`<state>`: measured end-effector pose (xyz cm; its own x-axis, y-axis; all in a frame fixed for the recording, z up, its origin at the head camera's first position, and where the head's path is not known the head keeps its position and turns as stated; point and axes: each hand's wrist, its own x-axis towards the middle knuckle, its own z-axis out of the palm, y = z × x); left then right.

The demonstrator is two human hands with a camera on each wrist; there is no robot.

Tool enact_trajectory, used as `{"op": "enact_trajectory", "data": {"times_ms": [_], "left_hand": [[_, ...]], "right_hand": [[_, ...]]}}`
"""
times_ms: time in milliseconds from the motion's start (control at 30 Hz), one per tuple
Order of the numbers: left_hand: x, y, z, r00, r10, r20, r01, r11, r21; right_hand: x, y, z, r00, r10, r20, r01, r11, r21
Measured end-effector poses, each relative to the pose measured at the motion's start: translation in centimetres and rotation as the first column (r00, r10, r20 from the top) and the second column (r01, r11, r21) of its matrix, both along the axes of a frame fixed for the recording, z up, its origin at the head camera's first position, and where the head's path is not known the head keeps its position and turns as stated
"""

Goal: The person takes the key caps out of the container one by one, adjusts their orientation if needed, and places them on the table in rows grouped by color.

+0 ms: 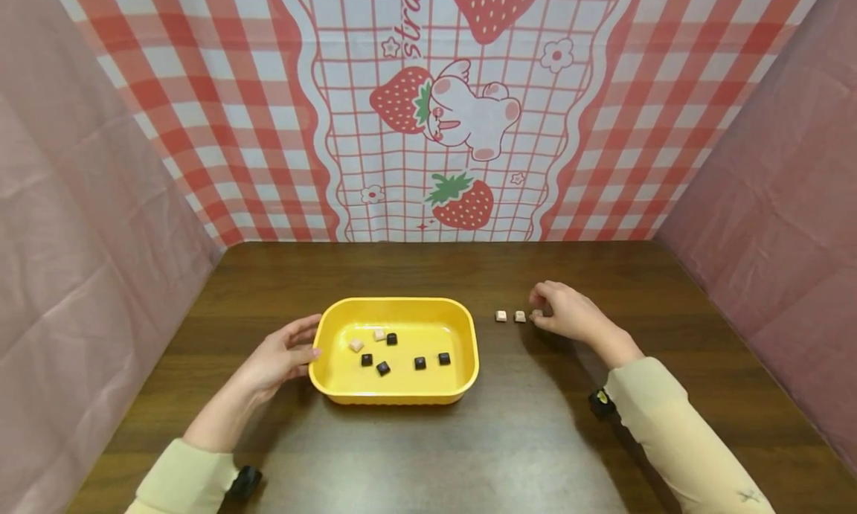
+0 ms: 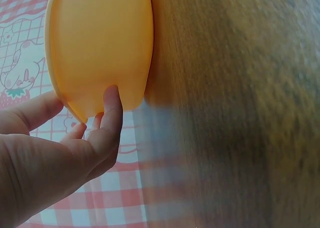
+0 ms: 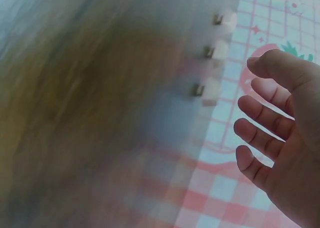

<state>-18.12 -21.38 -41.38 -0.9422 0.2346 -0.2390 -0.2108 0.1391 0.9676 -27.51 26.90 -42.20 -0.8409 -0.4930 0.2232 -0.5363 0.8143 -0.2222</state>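
Observation:
A yellow plastic tray [image 1: 395, 399] sits on the table, holding several black keycaps [image 1: 419, 363] and two cream keycaps [image 1: 356, 345]. At its left end my left hand [image 1: 277, 358] grips the rim, with fingers on the outer wall in the left wrist view. Right of the tray, three cream keycaps [image 1: 519, 317] lie in a short row. My right hand [image 1: 574, 315] hovers at the rightmost one, partly covering it in the head view. In the right wrist view that hand's fingers are spread and loosely bent, apart from the keycaps [image 3: 210, 52], with nothing held.
The wooden table [image 1: 435, 462] reaches back to a red-and-white checked strawberry cloth [image 1: 248, 127]. Pink drapes [image 1: 770, 201] hang at both sides. A dark device is strapped at each wrist, by the cream sleeves [image 1: 689, 425].

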Motion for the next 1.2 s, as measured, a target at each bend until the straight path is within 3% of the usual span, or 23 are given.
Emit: {"op": "enact_trajectory", "data": {"times_ms": [467,900,1200], "left_hand": [[0.1,0.0,0.0,1.000,0.002,0.001,-0.002,1.000,0.003],[0.1,0.1,0.1,1.000,0.007,0.009,-0.007,1.000,-0.005],[0.1,0.1,0.3,1.000,0.010,0.020,-0.010,1.000,-0.009]], "right_hand": [[1.6,-4.2,3.0,0.993,0.047,-0.109,-0.050,0.998,-0.024],[2.2,-7.5,5.5,0.981,0.097,-0.170,-0.096,0.995,0.016],[2.0,-10.2,7.2,0.977,0.150,-0.153,-0.145,0.988,0.045]]}}
